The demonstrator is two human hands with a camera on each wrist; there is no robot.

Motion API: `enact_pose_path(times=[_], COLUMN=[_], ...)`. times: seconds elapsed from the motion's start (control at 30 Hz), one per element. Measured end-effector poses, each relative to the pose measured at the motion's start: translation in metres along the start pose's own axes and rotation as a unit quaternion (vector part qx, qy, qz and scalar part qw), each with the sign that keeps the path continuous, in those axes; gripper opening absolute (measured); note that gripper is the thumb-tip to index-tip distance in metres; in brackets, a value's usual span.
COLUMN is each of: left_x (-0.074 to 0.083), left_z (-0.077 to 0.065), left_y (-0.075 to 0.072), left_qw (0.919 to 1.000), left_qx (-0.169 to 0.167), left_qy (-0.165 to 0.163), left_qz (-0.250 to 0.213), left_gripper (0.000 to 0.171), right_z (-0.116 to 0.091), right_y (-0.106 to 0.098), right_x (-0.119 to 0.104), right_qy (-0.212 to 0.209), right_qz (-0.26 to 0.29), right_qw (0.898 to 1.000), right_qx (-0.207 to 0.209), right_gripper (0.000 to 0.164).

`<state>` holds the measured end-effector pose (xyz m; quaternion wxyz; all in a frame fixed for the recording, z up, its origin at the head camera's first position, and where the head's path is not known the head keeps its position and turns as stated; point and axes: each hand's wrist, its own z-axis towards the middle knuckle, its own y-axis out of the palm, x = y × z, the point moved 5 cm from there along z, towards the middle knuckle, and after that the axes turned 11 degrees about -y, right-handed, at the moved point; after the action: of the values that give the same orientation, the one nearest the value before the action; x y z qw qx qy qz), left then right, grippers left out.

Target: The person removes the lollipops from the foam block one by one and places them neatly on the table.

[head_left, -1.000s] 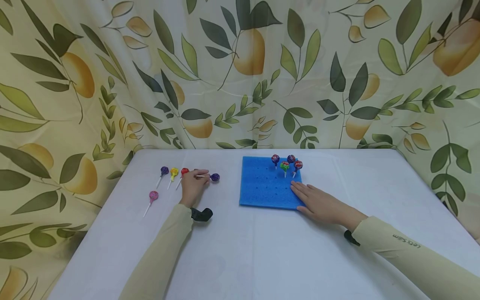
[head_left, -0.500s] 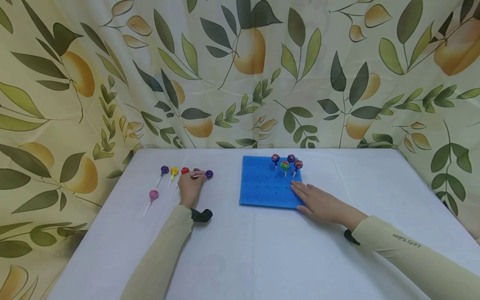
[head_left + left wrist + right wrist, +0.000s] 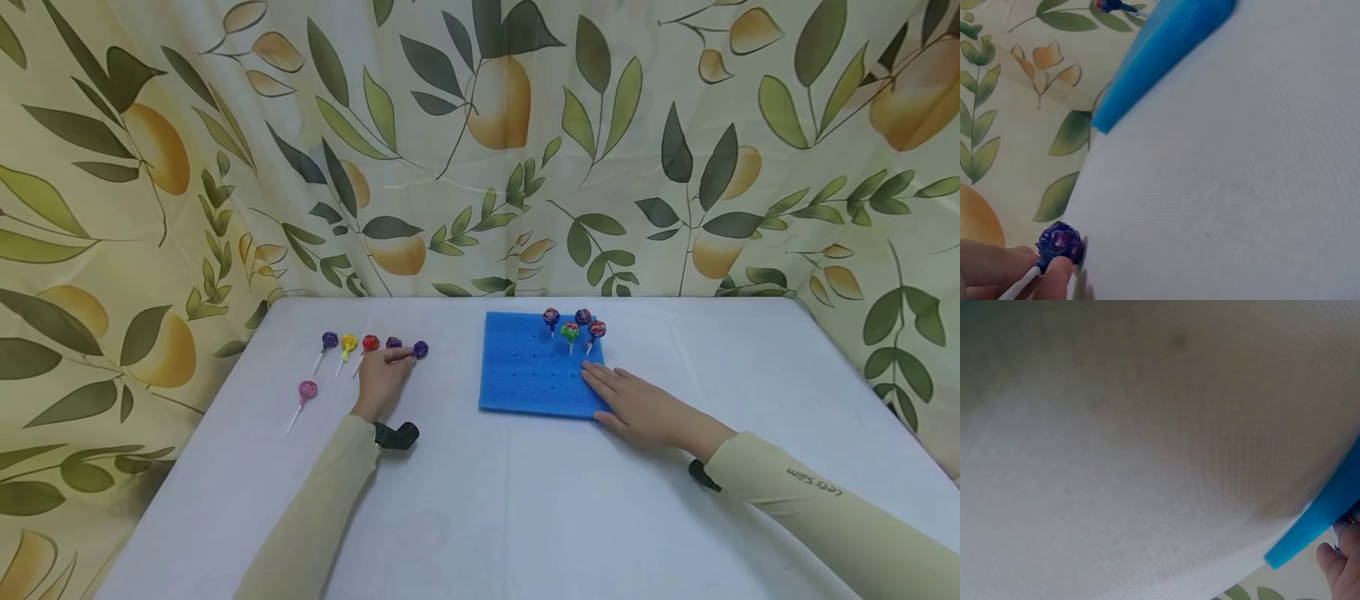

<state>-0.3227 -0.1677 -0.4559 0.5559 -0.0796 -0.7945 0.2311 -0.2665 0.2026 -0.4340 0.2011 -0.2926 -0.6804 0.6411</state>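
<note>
Perhaps a home or makeshift studio: a leaf-print curtain [image 3: 495, 225] across the frame's top, behind a white-covered table [image 3: 465, 517].

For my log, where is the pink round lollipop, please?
The pink round lollipop lies left in the head view, just below the leftmost purple round lollipop.

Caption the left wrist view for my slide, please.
A left hand pinches a purple-wrapped lollipop, a blue board beyond.

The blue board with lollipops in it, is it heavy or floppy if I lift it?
The blue board looks like foam, so it's probably light. Its straight edges suggest it's fairly stiff. The lollipops bunched near one corner might tip it that way.
</note>
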Motion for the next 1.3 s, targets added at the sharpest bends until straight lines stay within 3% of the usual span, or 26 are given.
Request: enact_pose_path(times=[0.27, 0.67, 0.87, 1.17, 1.3], left_x=[-0.003, -0.007, -0.003, 0.005, 0.006], left_z=[0.003, 0.011, 0.009, 0.007, 0.006], left_y=[-0.002, 0.000, 0.000, 0.000, 0.001], left_qw=[0.9978, 0.9930, 0.9955, 0.9986, 0.9979], left_qx=[-0.056, -0.090, -0.057, 0.024, 0.040], left_qy=[-0.034, -0.076, -0.073, -0.008, -0.001], left_qz=[0.008, -0.012, -0.019, 0.046, 0.052], left_gripper=[0.028, 0.029, 0.029, 0.023, 0.020], right_z=[0.000, -0.002, -0.002, -0.001, 0.000], right_y=[0.001, 0.000, -0.001, 0.002, 0.002], right_x=[0.002, 0.000, -0.001, 0.001, 0.002], right_qy=[0.001, -0.003, -0.002, -0.002, 0.000], right_qz=[-0.001, -0.003, -0.002, 0.000, 0.002], right_qw=[1.000, 1.000, 1.000, 1.000, 1.000], right_qx=[-0.004, 0.002, 0.002, -0.001, -0.003], right_gripper=[0.067, 0.066, 0.065, 0.066, 0.067])
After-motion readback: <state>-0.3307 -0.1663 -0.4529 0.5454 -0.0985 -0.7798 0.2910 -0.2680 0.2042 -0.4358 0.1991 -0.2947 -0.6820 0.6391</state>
